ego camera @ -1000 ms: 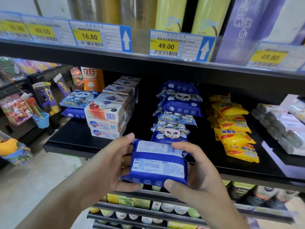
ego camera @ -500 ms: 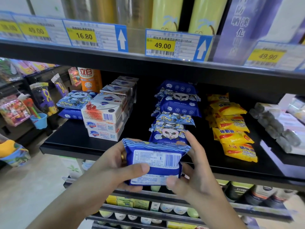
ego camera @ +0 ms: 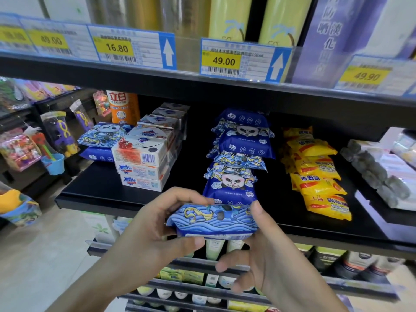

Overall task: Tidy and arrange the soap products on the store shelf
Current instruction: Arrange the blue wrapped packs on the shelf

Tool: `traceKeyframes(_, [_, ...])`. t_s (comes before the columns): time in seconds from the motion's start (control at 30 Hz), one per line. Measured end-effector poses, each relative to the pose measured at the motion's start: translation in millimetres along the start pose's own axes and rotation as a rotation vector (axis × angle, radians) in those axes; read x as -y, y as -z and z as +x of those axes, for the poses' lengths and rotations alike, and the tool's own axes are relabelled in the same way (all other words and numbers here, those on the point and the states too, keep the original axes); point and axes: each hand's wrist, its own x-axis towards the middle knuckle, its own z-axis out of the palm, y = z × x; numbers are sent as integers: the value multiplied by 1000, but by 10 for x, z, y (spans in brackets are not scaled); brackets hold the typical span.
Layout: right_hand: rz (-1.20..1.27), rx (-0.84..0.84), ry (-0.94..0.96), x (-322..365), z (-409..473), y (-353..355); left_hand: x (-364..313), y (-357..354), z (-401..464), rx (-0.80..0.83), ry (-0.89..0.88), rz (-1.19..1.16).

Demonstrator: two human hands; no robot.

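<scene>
I am gripping a blue soap packet (ego camera: 213, 218) with both hands at lower centre of the frame. My left hand (ego camera: 150, 230) is curling its fingers (ego camera: 193, 197) over the packet's top edge, thumb under its bottom edge. My right hand (ego camera: 267, 251) is pressing one finger against the packet's right end, the other fingers loosely curled below it, touching nothing. The packet is hovering at the front lip of the black shelf (ego camera: 101, 190), just before the row of matching blue packets (ego camera: 238, 158), about six. Left of those are sitting three stacked white soap boxes (ego camera: 141, 165) in front; right, roughly five yellow soap bags (ego camera: 319, 174).
</scene>
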Motion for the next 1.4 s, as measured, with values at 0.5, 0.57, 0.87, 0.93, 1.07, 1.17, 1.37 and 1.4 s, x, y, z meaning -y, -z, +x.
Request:
traceKeyframes(0.5, [81, -6, 118, -227, 127, 176, 296, 27, -76, -112, 15, 142])
traceKeyframes(0.57, [85, -9, 163, -211, 131, 178, 336, 71, -34, -203, 138, -108])
traceKeyframes(0.87, [-44, 125, 336, -237, 109, 209, 115, 142, 45, -253, 580, -446])
traceKeyframes(0.93, [-110, 129, 391, -255, 128, 218, 77, 129, 40, -159, 584, -480])
traceKeyframes(1.07, [-247, 138, 454, -282, 155, 229, 57, 129, 42, -78, 576, -398])
traceKeyframes(1.17, [-309, 130, 491, -312, 169, 244, 32, 120, 12, -29, 514, -334])
traceKeyframes(1.37, [-307, 131, 472, -332, 180, 265, 48, 89, 4, -90, 385, -252])
traceKeyframes(1.4, [-281, 114, 448, -325, 180, 254, 47, 88, 3, -101, 359, -235])
